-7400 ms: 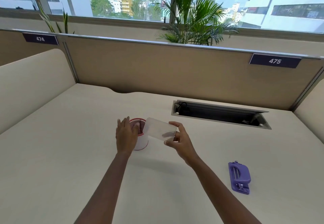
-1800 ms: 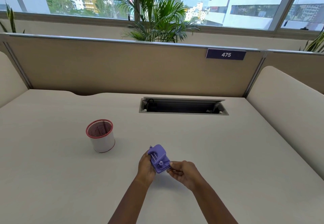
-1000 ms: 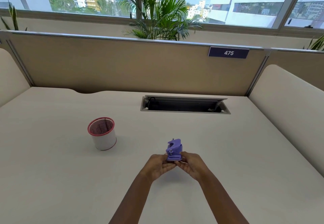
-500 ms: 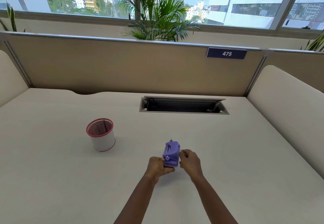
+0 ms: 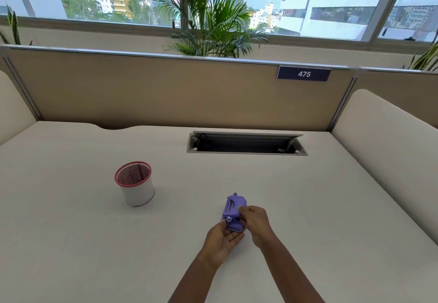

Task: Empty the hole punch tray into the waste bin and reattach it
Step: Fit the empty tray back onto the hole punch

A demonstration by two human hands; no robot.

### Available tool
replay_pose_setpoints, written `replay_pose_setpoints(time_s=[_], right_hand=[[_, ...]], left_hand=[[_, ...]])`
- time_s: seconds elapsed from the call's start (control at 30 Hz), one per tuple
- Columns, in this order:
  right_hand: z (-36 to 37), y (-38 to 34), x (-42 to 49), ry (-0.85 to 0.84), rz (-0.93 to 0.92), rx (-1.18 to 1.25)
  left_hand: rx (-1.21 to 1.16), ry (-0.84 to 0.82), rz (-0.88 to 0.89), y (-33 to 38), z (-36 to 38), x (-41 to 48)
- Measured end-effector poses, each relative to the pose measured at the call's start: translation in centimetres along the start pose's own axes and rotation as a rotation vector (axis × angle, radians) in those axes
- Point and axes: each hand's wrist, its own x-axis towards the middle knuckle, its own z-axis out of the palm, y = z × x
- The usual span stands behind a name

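**Refitting the tray: both hands on the punch, seating unconfirmed**

Reattachment step, by all signs. Purple hole punch held low over the bench, in front of the body and well apart from the waste bin, which stands upright to the left with its red rim up. Left hand cupped under the near end of the punch, palm up, fingers curled round its base and gripping it. Right hand closed on the punch's right side, fingertips pinching near the edge of the base.

Emptying judged finished, going only by the distance from the bin and the two-handed hold on the punch. Next move likely a squeeze or slide along the base until the tray seats flush, then a quick check that nothing hangs loose before setting the punch down on the bench. Needs steady counter-pressure from the left hand while the right presses home.

Hard to make out: the clear tray itself, not distinguishable under the purple body and behind the fingers. Cannot tell whether already clipped on, half-seated or skewed. Underside of the punch hidden altogether. Bin contents not readable through the mesh lining. Both forearms cut off at the bottom edge.
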Motion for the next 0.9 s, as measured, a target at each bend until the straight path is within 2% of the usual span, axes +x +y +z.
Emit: replay_pose_setpoints(time_s=[0.2,0.4,0.5,0.67,0.9], right_hand=[[0.0,0.4,0.1,0.003,-0.010,-0.003],[-1.1,-0.1,0.7,-0.024,-0.006,0.060],[-2.2,-0.3,1.3,-0.018,0.000,0.062],[-4.7,-0.4,2.9,0.130,0.004,-0.067],[-7.9,0.2,4.9,0.260,0.020,-0.178]], left_hand=[[-0.033,0.063,0.041,-0.6,0.2,0.0],[0.086,0.099,0.098,-0.7,0.3,0.5],[0.332,0.155,0.197,-0.3,0.4,0.6],[1.037,0.362,0.550,0.6,-0.3,1.1],[1.354,0.389,0.654,1.1,-2.0,1.7]])
